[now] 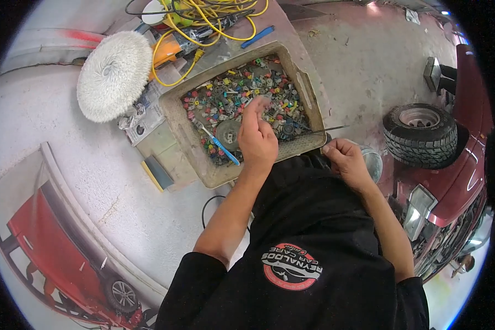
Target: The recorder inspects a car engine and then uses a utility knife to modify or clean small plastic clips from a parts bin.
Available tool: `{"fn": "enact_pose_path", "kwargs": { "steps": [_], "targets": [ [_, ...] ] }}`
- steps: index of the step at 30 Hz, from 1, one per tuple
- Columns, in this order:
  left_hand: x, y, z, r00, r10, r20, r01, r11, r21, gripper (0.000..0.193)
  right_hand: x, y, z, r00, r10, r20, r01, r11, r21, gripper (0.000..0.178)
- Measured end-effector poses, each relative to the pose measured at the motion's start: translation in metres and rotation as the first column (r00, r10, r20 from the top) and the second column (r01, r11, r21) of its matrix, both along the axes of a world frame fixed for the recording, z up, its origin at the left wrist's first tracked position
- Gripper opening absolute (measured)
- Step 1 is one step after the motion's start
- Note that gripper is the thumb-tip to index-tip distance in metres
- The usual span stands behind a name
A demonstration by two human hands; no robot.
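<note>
Left hand (257, 135) hovers over the near half of a shallow beige tray (177, 124), fingers drawn together and raised, pinching a small pale clip (265, 99) at the fingertips. Beneath and beyond that hand, the tray holds a dense layer of small coloured clips and fasteners (242, 91), leaving no bare floor inside it. Just left of the hand, a blue-handled tool (219, 144) lies diagonally on the pile, with a round grey disc (228, 133) beside it. The tray's near rim sits directly below the wrist, close to the person's black shirt.

Right hand (344, 159) rests at the tray's near right corner, fingers curled shut around a thin metal rod (330, 129) that projects beyond the knuckles along the rim. Right of this hand, a tyre (419, 135) and the front of a dark red car (456, 187) crowd the space.

Beyond the tray to the left, a white wool polishing pad (114, 75) and coiled yellow cable (203, 22) occupy the bench. Open pale surface extends left of the left forearm.
</note>
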State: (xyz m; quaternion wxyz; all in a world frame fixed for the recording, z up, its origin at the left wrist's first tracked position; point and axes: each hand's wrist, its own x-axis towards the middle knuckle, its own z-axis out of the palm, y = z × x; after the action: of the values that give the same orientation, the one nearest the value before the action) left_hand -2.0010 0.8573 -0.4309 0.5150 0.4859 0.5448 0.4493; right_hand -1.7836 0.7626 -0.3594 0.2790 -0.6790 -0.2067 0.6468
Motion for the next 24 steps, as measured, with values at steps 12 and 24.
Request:
{"fn": "enact_pose_path", "kwargs": {
  "steps": [12,24],
  "targets": [
    [0.001,-0.02,0.042,0.819,-0.445,-0.364,0.558,0.765,0.322,0.02,-0.017,0.021,0.006,0.984,0.142,0.107,-0.144,0.99,0.008,0.027],
    [-0.013,-0.021,0.04,0.865,-0.491,-0.105,0.493,0.87,-0.009,0.01,-0.03,0.025,0.004,0.973,0.205,0.104,-0.218,0.966,0.138,0.025]
  ]
}}
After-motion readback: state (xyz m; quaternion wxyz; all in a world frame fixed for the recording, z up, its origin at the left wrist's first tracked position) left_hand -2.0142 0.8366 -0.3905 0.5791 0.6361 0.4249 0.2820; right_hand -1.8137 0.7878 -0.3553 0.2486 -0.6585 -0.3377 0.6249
